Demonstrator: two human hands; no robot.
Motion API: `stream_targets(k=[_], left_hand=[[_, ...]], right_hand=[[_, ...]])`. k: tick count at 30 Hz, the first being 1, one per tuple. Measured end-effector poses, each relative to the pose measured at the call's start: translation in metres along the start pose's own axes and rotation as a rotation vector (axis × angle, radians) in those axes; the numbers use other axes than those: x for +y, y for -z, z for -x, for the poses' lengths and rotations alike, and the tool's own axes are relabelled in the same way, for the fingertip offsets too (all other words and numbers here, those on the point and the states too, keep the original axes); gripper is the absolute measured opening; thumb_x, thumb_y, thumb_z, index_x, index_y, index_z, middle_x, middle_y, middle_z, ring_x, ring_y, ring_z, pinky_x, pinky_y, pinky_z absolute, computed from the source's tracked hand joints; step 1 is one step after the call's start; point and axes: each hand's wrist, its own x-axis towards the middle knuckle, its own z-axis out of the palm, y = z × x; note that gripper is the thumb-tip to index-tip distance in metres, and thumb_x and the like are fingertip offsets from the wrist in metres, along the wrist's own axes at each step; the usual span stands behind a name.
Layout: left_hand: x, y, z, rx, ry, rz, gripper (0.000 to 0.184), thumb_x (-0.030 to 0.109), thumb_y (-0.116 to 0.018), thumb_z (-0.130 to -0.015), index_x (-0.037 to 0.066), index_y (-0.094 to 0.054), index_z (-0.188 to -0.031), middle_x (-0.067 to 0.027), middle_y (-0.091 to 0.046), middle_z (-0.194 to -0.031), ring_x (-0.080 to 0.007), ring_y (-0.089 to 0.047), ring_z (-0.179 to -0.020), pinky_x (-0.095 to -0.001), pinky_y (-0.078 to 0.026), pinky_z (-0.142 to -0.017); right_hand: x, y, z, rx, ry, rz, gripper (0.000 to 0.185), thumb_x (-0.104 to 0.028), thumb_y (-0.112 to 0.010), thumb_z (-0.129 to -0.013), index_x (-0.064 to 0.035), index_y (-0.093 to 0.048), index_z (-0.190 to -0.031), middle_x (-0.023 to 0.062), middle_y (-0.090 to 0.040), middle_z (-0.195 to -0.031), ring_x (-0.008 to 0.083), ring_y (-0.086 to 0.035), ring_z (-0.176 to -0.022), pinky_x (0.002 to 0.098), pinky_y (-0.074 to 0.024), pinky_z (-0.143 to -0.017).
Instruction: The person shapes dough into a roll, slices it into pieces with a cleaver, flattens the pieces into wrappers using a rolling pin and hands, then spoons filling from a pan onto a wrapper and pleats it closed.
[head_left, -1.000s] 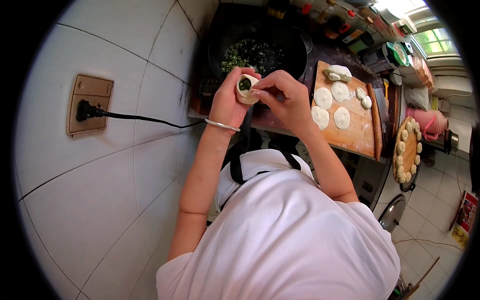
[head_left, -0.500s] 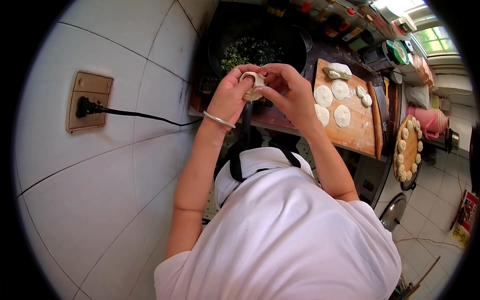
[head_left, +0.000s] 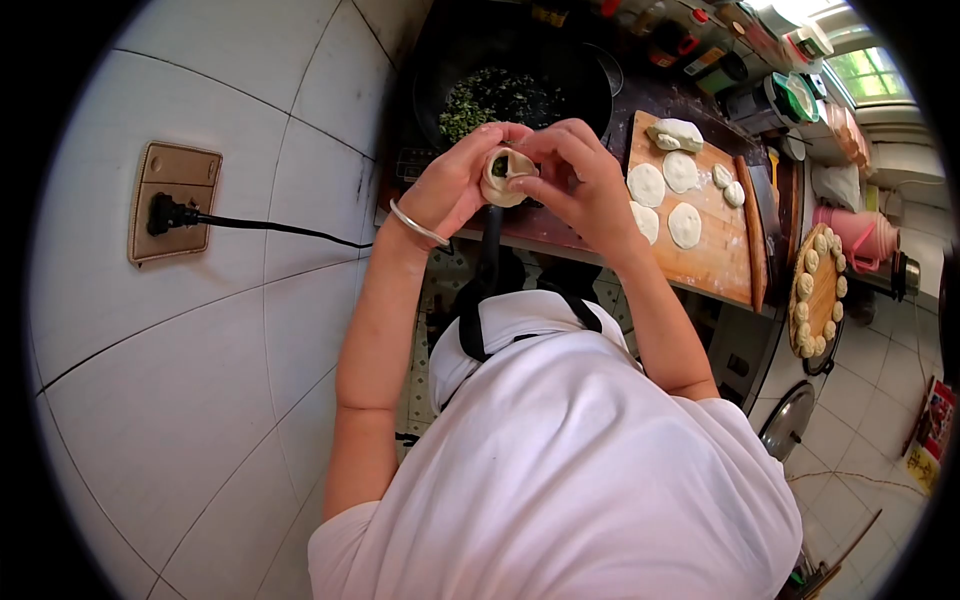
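Between my two hands is a partly gathered bun [head_left: 497,190], its pale dough wrapper drawn up around a dark green filling that shows through the gap at the top. My left hand [head_left: 457,180] cups it from the left side, fingers curled around the dough. From the right, my right hand [head_left: 580,178] pinches the wrapper's rim between thumb and fingers. Just beyond them sits a black wok [head_left: 570,75] with chopped green filling [head_left: 490,103] inside; its handle [head_left: 490,245] points toward me.
To the right, a wooden board [head_left: 700,265] carries flat dough rounds [head_left: 685,225], a dough lump [head_left: 675,134] and a rolling pin [head_left: 750,235]. Farther right, a round tray [head_left: 817,290] holds several shaped buns. A plugged-in cord [head_left: 290,231] runs from the wall socket [head_left: 170,225] at left.
The bun has turned so that its opening and the filling now face me. My left thumb has come out of the opening, and my right fingers have shifted along the rim.
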Motion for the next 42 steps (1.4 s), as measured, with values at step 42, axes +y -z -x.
stream_targets(k=[42], left_hand=[[-0.053, -0.035, -0.03, 0.321, -0.375, 0.365, 0.05, 0.046, -0.033, -0.099, 0.003, -0.058, -0.108, -0.0115, -0.064, -0.099, -0.0207, -0.06, -0.093, -0.0349, -0.049, -0.082]], right_hand=[[0.018, -0.013, 0.017, 0.321, -0.338, -0.551, 0.014, -0.007, -0.067, -0.086, 0.0024, -0.063, -0.096, 0.0051, -0.066, -0.08, 0.0072, -0.061, -0.068, 0.0202, -0.0508, -0.062]])
